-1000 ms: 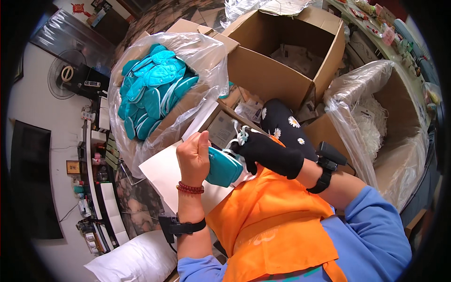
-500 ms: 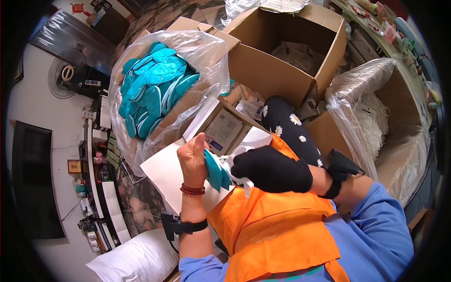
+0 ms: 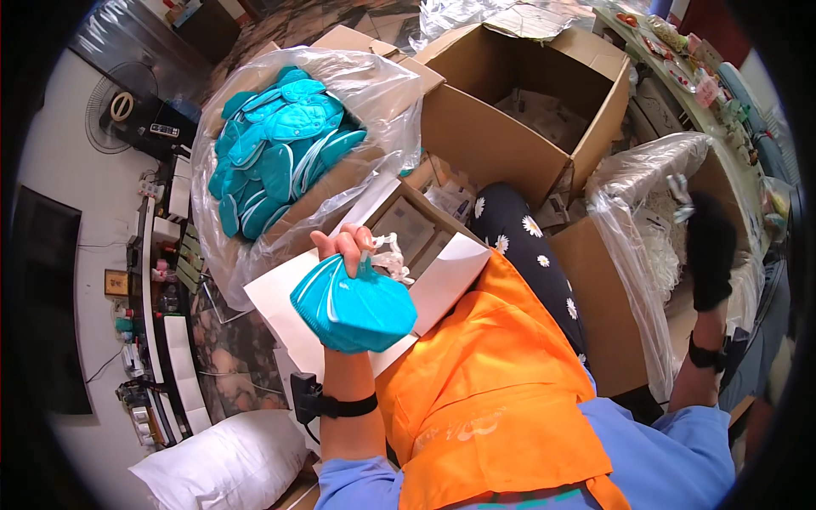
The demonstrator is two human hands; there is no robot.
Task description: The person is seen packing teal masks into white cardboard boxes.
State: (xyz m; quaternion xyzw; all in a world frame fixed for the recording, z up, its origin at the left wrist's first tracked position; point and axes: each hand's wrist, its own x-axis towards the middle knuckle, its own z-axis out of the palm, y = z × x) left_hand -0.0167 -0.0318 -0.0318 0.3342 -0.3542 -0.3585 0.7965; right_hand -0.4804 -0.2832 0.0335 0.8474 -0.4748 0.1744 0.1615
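Observation:
My left hand (image 3: 344, 248) is closed on a gathered stack of teal pieces (image 3: 353, 306) with thin white edging. They fan out below my fingers, in front of the small white carton (image 3: 450, 297). A tangle of white cord (image 3: 391, 257) hangs beside those fingers. My right hand (image 3: 712, 251), in a black glove, is over the plastic-lined box on the right. At its fingertips is a small white piece (image 3: 680, 195), too blurred to name. Loose white strands (image 3: 656, 255) lie in that box below.
A plastic-lined box (image 3: 204, 178) heaped with teal white-edged pieces (image 3: 285, 144) stands at the left. A large open cardboard box (image 3: 493, 127) holding packets is at the back. Printed packets lie inside the white carton. A white sack (image 3: 225, 463) rests at the lower left.
My right hand has left the teal stack and swung right, over the box of white strands. My left hand has turned, so the teal pieces now face up toward me.

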